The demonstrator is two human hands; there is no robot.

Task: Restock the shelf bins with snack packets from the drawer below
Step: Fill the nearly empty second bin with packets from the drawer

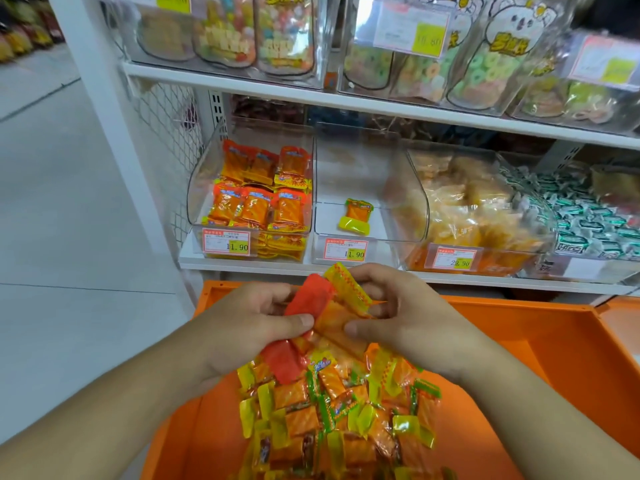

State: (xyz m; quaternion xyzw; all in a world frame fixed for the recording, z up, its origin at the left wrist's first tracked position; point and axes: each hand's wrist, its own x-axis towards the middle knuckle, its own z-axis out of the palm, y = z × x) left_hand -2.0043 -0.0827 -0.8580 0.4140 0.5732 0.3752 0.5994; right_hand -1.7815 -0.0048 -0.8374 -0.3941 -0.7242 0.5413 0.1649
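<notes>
Holding a bunch of snack packets [329, 306] over the near orange drawer [540, 344], both the left hand [249, 320] and right hand [398, 306] grip them. Some might slip before reaching the far, nearly empty bin [349, 161].

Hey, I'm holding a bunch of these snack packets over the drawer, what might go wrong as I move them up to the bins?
1. Both hands, left and right, pinch a loose cluster of packets; some may slip back into the orange drawer.
2. The nearly empty bin sits beside the red-packet bin, which holds similar packets, so green-ended ones could land in the wrong bin.
3. Red-ended pieces in the cluster may get mixed in.
</notes>
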